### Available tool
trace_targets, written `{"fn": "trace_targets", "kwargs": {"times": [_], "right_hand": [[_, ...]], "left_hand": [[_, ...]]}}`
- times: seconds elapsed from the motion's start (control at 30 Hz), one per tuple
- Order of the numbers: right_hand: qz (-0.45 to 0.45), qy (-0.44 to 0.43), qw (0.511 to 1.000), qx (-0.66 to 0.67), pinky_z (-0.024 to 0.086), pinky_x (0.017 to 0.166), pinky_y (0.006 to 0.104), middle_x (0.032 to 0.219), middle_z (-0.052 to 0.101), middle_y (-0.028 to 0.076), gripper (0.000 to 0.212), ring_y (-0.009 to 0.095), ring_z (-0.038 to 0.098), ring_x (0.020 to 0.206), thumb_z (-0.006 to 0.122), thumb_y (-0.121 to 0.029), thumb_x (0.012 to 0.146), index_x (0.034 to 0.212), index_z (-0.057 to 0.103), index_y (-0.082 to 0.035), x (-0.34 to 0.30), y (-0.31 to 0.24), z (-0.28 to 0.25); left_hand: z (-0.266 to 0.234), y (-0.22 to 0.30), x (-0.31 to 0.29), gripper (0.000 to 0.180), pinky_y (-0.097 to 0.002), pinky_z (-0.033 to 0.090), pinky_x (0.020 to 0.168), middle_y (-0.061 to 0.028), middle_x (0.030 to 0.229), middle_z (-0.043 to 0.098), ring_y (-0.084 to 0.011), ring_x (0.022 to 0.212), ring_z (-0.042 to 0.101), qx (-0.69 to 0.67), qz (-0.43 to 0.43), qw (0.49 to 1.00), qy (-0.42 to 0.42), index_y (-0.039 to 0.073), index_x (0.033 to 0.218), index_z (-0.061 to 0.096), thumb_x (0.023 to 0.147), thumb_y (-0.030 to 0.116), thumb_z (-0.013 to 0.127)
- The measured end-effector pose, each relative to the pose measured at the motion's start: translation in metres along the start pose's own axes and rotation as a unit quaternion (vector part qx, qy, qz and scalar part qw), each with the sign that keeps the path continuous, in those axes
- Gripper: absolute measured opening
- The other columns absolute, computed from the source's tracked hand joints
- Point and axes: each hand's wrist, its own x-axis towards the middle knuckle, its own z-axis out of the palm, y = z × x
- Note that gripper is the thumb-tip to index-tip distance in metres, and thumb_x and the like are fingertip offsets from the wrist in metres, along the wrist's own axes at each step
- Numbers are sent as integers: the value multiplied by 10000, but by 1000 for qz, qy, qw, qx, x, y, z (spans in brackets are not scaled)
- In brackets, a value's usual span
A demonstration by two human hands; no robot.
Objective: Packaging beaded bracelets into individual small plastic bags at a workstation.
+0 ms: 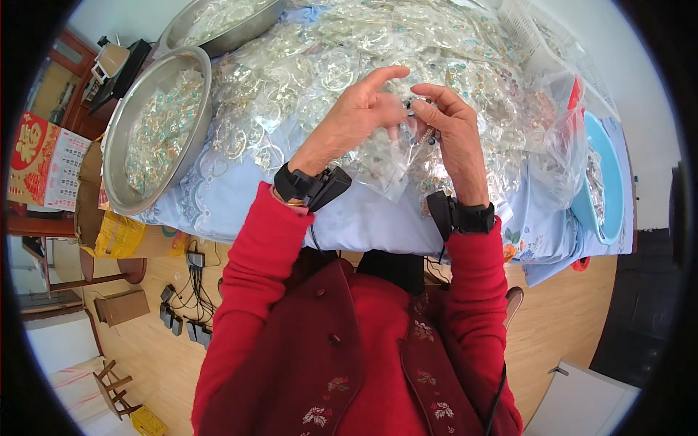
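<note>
A small dark bead piece (411,106) was pinched between the left hand (354,116) and right hand (456,131). Clear packets (305,73) were heaped across the table (363,218); a steel basin (120,145) was set at its left edge.

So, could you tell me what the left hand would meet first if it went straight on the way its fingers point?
Probably the right hand: the left hand points at it, fingers nearly touching already over the small piece between them.

Heaped clear plastic packets (378,51) of small jewellery pieces cover the table before me; my left hand (356,116) and right hand (454,127) pinch one small clear packet (416,107) between their fingertips. Far left, a red-and-white wall calendar (43,163) hangs, with a yellow package (116,234) just below the table edge.
</note>
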Motion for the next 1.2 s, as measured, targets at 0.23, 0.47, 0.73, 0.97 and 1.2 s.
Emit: {"fn": "trace_targets", "kwargs": {"times": [0.23, 0.47, 0.73, 0.97, 1.2], "right_hand": [[7, 7, 1000, 22, 426, 561, 220, 767, 622, 45, 218, 105, 580, 657, 583, -62, 847, 1059, 595, -15, -1, 7, -11], [-21, 21, 999, -19, 431, 552, 212, 754, 625, 50, 191, 104, 571, 612, 605, -39, 821, 1008, 617, -3, -7, -2, -4], [-37, 27, 991, -123, 420, 530, 201, 675, 624, 25, 98, 69, 538, 589, 665, -1, 735, 832, 669, 14, -7, -12, -6], [-54, 14, 970, -238, 428, 540, 214, 667, 613, 16, 104, 64, 531, 586, 656, 6, 729, 832, 672, 9, -8, -11, -3], [-7, 4, 988, -155, 437, 585, 206, 729, 625, 12, 140, 65, 555, 649, 644, -78, 786, 904, 673, -10, -8, -20, 3]], "left_hand": [[-3, -2, 2, 438, -220, 421, 617, -29, 741, 576, -100, 619, 570, 28, 11, 999, 36, 21, 1279, 405, 864, 83, 531], [-2, -4, 2, 397, -224, 433, 589, -42, 774, 562, -96, 628, 561, 25, 2, 999, 47, 20, 1259, 429, 880, 109, 512], [1, -3, 1, 377, -245, 446, 589, -35, 731, 550, -99, 637, 535, 97, 14, 994, 44, 22, 1236, 459, 874, 110, 517], [2, -7, 1, 371, -228, 437, 644, 1, 774, 544, -76, 691, 506, 161, 1, 987, 19, 66, 1242, 483, 875, 110, 516], [-2, -11, 3, 330, -219, 428, 665, 10, 774, 557, -65, 711, 501, 168, 34, 984, 51, 63, 1202, 519, 876, 120, 524]]}}
